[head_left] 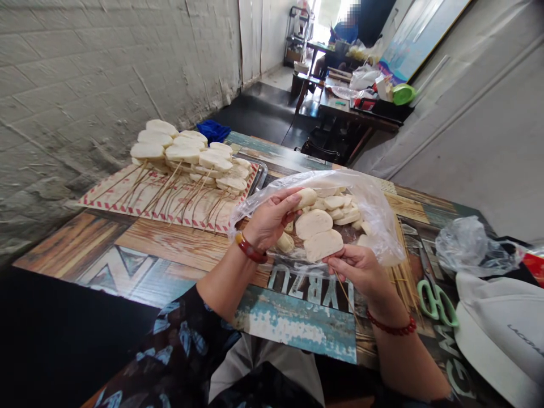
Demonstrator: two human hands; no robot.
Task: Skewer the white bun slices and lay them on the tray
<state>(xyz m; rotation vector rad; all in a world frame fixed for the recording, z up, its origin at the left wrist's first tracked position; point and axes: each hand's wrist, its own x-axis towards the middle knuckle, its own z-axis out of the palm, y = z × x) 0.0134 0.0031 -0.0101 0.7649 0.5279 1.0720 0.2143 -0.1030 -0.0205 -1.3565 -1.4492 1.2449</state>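
My left hand (272, 220) grips a pale steamed bun slice (306, 198) between thumb and fingers. Close by, my right hand (357, 268) pinches a thin wooden skewer (345, 290) just under its lowest slice. Two flat slices (313, 224) sit in a row on that skewer, tilted up toward my left hand. Behind them an open clear plastic bag (376, 195) holds several more loose slices (346, 214). To the left, many skewered slices (149, 148) are stacked on a tray with red-and-white edged paper (123, 195), their sticks pointing toward me.
Right of the bag lie a bundle of bare skewers (399, 277), green-handled scissors (437, 300), a crumpled plastic bag (461, 245) and a white cap (497, 328). A blue cloth (213, 131) rests at the table's far edge. Beyond, a person (346, 33) is near another cluttered table (357, 110).
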